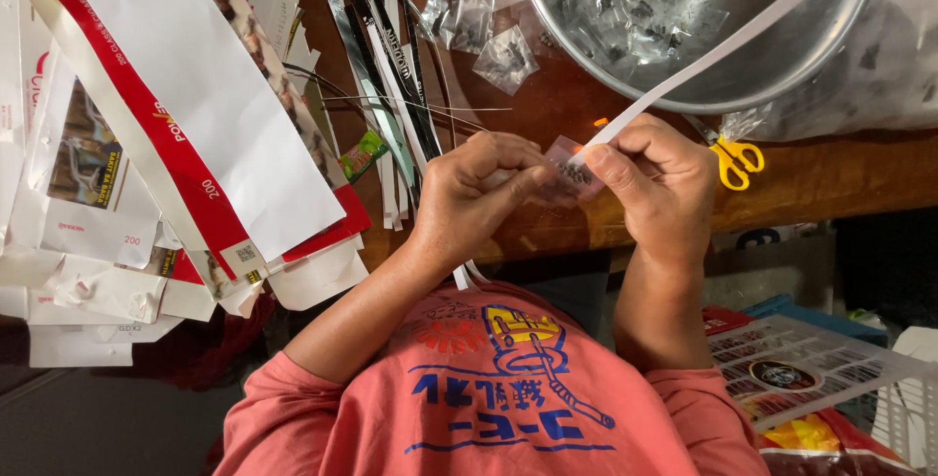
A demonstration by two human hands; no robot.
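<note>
Both hands meet over the table edge, pinching one small clear bag between them. Left hand grips its near side with curled fingers; right hand clamps the far side and also nips the end of a long white strip. That strip runs up and away to the right, across the rim of the metal bowl. Yellow scissors lie just beside the right hand.
</note>
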